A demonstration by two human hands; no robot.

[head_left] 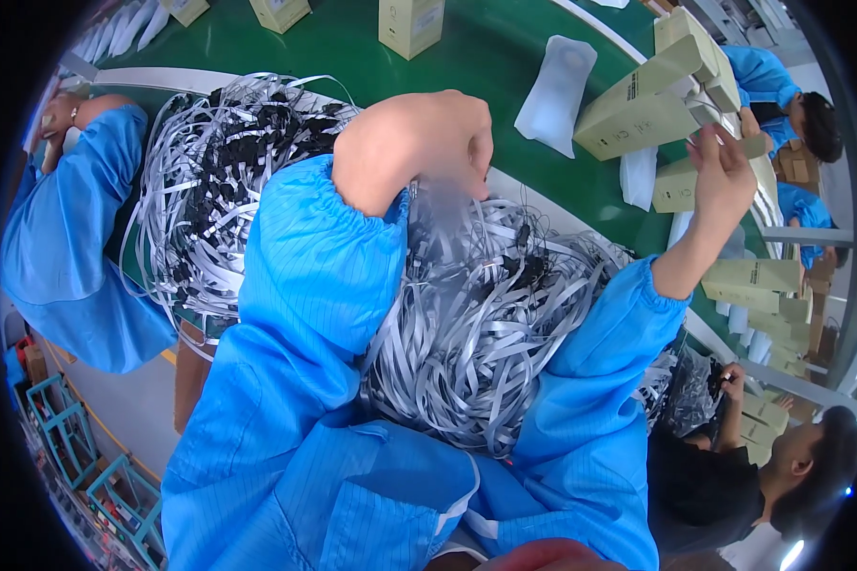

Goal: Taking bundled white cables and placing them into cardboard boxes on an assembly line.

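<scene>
My left hand is curled closed over a heap of grey-white lanyards with black fittings. From its fingers hangs a blurred, see-through plastic bag; what is inside cannot be made out. My right hand reaches out to the right, thumb and fingers pinched at the open end flap of a pale yellow-green carton. That carton lies tilted on the green conveyor belt. Just left of it rests a white wrapped packet.
A second lanyard heap lies to the left, beside a co-worker's blue sleeve. More cartons stand along the belt's far side. Others line the right, where a person in black and people in blue work. A metal rail edges the belt.
</scene>
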